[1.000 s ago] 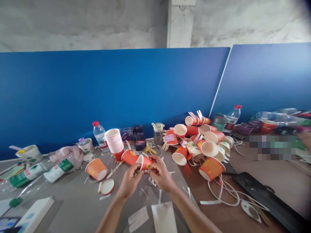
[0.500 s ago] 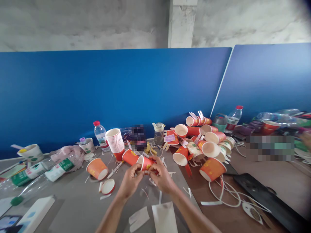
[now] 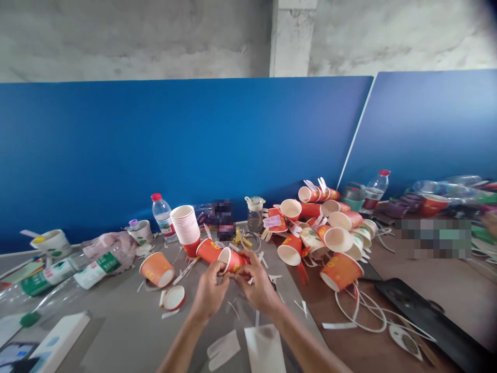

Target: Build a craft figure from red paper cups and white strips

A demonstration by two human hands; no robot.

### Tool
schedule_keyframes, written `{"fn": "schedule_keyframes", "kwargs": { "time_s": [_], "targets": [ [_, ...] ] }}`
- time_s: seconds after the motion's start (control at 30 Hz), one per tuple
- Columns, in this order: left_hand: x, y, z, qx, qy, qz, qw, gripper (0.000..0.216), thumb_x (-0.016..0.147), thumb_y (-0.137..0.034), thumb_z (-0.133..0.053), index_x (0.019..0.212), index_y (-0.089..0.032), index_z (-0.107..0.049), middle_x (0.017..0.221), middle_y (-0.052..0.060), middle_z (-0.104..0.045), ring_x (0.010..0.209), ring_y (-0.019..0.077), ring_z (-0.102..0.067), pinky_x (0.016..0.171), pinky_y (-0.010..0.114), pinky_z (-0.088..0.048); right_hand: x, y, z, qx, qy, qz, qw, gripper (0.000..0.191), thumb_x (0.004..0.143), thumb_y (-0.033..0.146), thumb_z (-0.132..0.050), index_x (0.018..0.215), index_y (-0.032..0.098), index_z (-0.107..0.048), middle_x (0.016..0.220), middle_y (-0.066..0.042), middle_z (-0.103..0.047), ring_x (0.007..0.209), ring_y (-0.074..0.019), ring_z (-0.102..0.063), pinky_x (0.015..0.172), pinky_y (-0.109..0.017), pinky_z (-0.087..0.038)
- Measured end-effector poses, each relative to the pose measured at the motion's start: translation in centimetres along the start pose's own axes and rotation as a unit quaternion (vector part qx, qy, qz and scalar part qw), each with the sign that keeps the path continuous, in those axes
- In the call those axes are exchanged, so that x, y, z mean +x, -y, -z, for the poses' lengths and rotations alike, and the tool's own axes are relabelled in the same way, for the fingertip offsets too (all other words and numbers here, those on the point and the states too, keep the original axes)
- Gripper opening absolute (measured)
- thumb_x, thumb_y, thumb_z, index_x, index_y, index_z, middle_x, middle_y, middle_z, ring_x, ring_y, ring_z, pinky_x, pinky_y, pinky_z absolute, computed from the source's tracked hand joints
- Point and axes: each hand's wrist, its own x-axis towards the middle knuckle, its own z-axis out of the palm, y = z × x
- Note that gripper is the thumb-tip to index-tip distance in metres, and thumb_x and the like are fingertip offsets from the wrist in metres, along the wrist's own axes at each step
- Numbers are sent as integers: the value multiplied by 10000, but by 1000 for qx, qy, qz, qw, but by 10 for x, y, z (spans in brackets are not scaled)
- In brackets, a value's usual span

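Between my two hands is a red paper cup (image 3: 232, 259), tilted with its white mouth facing left toward me. My left hand (image 3: 212, 290) has its fingers closed at the cup's mouth end. My right hand (image 3: 254, 282) grips the other end, its fingers curled round the side. Just behind lies another red paper cup (image 3: 209, 250) on its side. A tall stack of paper cups (image 3: 185, 228) stands to the left of it. Below my hands lie a white paper cutout (image 3: 224, 350) and a white paper sheet (image 3: 265, 348).
An orange cup (image 3: 157, 270) and a cut cup base (image 3: 174, 298) lie left on the grey table. On the right is a heap of cup crafts (image 3: 337, 239), with white cables (image 3: 368, 331) and a black bar (image 3: 423, 316). Bottles and a blue partition (image 3: 194, 140) stand behind.
The view has shifted very slightly. Both hands stay on the red cup, with the fingers of my right hand moved a little along its lower edge.
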Motion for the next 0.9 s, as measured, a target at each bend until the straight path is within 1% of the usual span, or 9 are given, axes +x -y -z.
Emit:
{"fn": "schedule_keyframes", "kwargs": {
  "time_s": [0.1, 0.2, 0.3, 0.33, 0.43, 0.57, 0.67, 0.77, 0.9],
  "targets": [
    [1, 10, 3, 56, -6, -49, 997, 103, 893, -327, -780, 797, -321, -742, 762, -2, -789, 729, 258, -774, 705, 354, -678, -1, 1, -7, -7, -20, 18, 1000, 367, 1057, 553, -917, 828, 267, -891, 1578, -205, -817, 1298, -380, -860, 892, -428, -783],
    [2, 17, 3, 110, -25, -103, 988, 123, 922, -264, -743, 821, -334, -746, 800, 1, -830, 763, 277, -822, 821, 413, -745, -3, 1, -16, -29, -51, 28, 998, 342, 1079, 512, -869, 860, 253, -914, 1530, -211, -841, 1311, -389, -879, 897, -422, -778],
    [0, 24, -1, 154, -57, -162, 973, 166, 957, -226, -710, 842, -343, -738, 805, 7, -843, 810, 310, -854, 1024, 538, -786, -6, -1, -24, -70, -95, 31, 993, 279, 1067, 457, -841, 902, 260, -947, 1487, -226, -887, 1376, -437, -889, 1041, -501, -797],
    [-1, 26, -2, 165, -64, -179, 968, 181, 971, -214, -693, 856, -344, -740, 814, 12, -849, 823, 318, -858, 1058, 567, -786, -7, -1, -27, -86, -107, 29, 990, 251, 1060, 437, -838, 921, 267, -960, 1479, -227, -906, 1415, -450, -887, 1106, -527, -793],
    [-3, 28, -5, 195, -76, -215, 954, 210, 991, -172, -674, 897, -345, -749, 842, 20, -855, 820, 326, -846, 1047, 580, -790, -8, -1, -31, -124, -125, 12, 984, 191, 1045, 369, -842, 972, 274, -991, 1456, -226, -957, 1479, -455, -888, 1222, -558, -773],
    [-5, 26, -6, 237, -87, -249, 935, 252, 1035, -130, -648, 943, -341, -748, 852, 9, -848, 823, 311, -841, 1127, 585, -760, -6, 7, -29, -156, -109, -22, 982, 182, 1030, 283, -844, 1005, 241, -1019, 1430, -236, -984, 1432, -454, -927, 1282, -575, -753],
    [-6, 23, -5, 266, -91, -276, 919, 282, 1077, -113, -601, 967, -339, -729, 845, -15, -838, 814, 287, -841, 1181, 573, -735, -4, 17, -25, -157, -85, -40, 983, 190, 1003, 208, -842, 984, 259, -1024, 1415, -213, -995, 1397, -438, -945, 1274, -545, -758],
    [-7, 19, -5, 282, -97, -295, 908, 287, 1084, -102, -591, 951, -336, -691, 813, -41, -813, 775, 265, -820, 1177, 550, -734, -1, 25, -20, -169, -67, -50, 982, 226, 999, 147, -817, 986, 243, -1021, 1427, -209, -994, 1347, -415, -964, 1237, -507, -773],
    [-9, 12, -7, 288, -103, -308, 901, 288, 1101, -93, -603, 945, -323, -680, 814, -41, -817, 778, 262, -831, 1145, 538, -752, -1, 32, -19, -210, -53, -46, 975, 257, 1047, 141, -791, 1081, 227, -1031, 1458, -215, -983, 1311, -392, -974, 1203, -484, -779]
  ]
}}
